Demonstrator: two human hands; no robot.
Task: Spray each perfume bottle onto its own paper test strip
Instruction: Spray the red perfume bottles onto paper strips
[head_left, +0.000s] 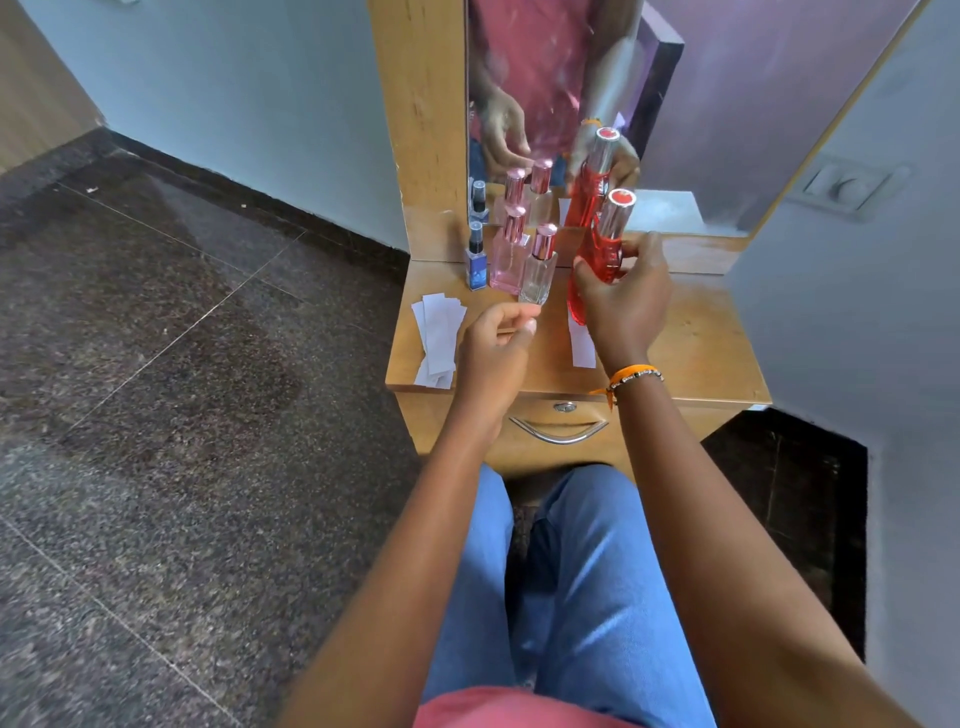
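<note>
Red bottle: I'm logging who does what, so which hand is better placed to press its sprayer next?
Right, probably. The right hand already grips the red bottle, fingers wrapped around its body below the cap. The left hand is loosely curled, empty, nearer the clear bottle and the stack of paper strips.

Your right hand grips the red perfume bottle around its body, cap up. Left of that grip, your left hand curls loosely just before the clear bottle, paper strips farther left.
</note>
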